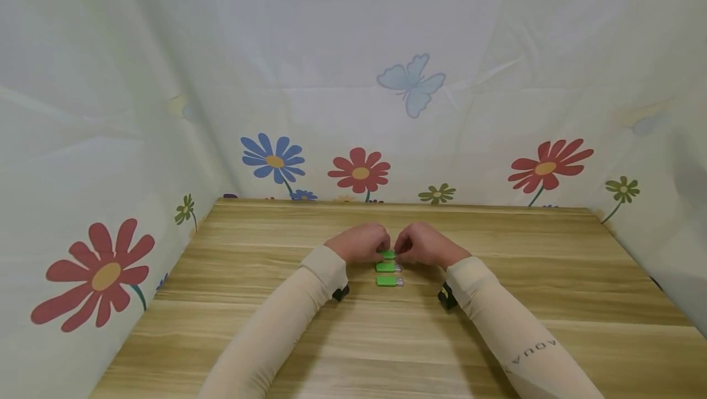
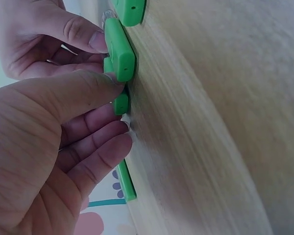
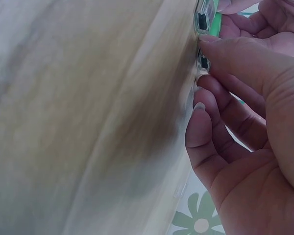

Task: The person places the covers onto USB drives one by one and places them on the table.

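Green USB flash drives with clear cap ends lie crosswise in a column on the wooden table; the near drive (image 1: 389,281) and the middle drive (image 1: 386,268) show below my hands. My left hand (image 1: 360,243) pinches the green end of the farther drive (image 1: 388,255) between thumb and fingers. On its other side, my right hand (image 1: 432,245) has thumb and forefinger on the clear cap end (image 3: 204,62). Fingers partly hide this drive. In the left wrist view, another green drive (image 2: 127,183) lies beyond the left fingertips.
The wood-grain table (image 1: 265,233) runs back to a pale curtain (image 1: 331,80) printed with flowers and a butterfly. Dark wrist devices sit under both cuffs, the left device (image 1: 341,293) and the right device (image 1: 447,296), close over the table.
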`<move>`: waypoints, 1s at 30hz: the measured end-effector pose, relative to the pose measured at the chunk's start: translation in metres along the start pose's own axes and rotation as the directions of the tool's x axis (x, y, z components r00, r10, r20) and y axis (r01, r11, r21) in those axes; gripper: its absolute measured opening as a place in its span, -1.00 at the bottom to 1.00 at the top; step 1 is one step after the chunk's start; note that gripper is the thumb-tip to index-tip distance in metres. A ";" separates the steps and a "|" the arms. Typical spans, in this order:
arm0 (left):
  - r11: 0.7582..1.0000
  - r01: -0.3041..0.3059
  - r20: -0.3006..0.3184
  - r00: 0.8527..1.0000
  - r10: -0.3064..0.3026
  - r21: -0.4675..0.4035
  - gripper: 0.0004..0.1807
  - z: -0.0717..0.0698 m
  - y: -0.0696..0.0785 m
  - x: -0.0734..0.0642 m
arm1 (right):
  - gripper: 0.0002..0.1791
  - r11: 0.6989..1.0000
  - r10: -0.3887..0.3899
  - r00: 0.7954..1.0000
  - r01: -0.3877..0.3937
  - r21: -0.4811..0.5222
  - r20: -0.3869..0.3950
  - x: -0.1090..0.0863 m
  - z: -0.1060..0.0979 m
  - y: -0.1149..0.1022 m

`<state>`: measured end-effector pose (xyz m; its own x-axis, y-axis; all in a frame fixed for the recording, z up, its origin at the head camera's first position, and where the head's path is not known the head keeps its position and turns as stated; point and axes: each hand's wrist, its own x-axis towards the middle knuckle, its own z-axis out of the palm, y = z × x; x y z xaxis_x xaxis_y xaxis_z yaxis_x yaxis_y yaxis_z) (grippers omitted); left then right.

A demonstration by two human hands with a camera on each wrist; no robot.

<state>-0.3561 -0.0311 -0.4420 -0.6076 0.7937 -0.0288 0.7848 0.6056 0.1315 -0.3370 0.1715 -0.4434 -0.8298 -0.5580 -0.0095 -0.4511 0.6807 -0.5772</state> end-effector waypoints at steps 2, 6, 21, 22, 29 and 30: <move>1.000 0.008 0.001 1.000 -0.008 -0.004 -0.90 -0.001 0.000 0.000 | -0.89 1.000 0.007 1.000 -0.007 -0.005 -0.003 0.000 -0.001 0.002; 0.996 0.072 0.020 0.997 -0.071 -0.048 -0.91 -0.001 -0.001 -0.001 | -0.87 0.999 0.041 0.999 -0.041 -0.013 -0.015 -0.001 -0.004 0.003; 0.990 0.141 -0.104 0.985 -0.140 0.003 -0.75 -0.017 -0.024 -0.006 | -0.92 0.994 -0.014 0.964 -0.014 -0.106 -0.265 -0.001 -0.022 0.022; 0.989 0.147 -0.108 0.984 -0.144 0.015 -0.75 -0.017 -0.027 -0.005 | -0.92 0.993 -0.021 0.959 -0.014 -0.118 -0.282 -0.002 -0.024 0.024; 0.979 0.203 -0.069 0.977 -0.202 0.007 -0.76 -0.021 -0.034 0.001 | -0.94 0.988 -0.020 0.957 -0.025 -0.152 -0.291 -0.002 -0.031 0.034; 0.978 0.206 -0.064 0.977 -0.205 0.008 -0.78 -0.021 -0.034 0.002 | -0.94 0.988 -0.015 0.958 -0.029 -0.151 -0.286 -0.001 -0.031 0.035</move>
<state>-0.3864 -0.0513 -0.4256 -0.7624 0.6470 0.0080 0.6434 0.7568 0.1151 -0.3621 0.2109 -0.4383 -0.8821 -0.4093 0.2332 -0.4710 0.7606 -0.4468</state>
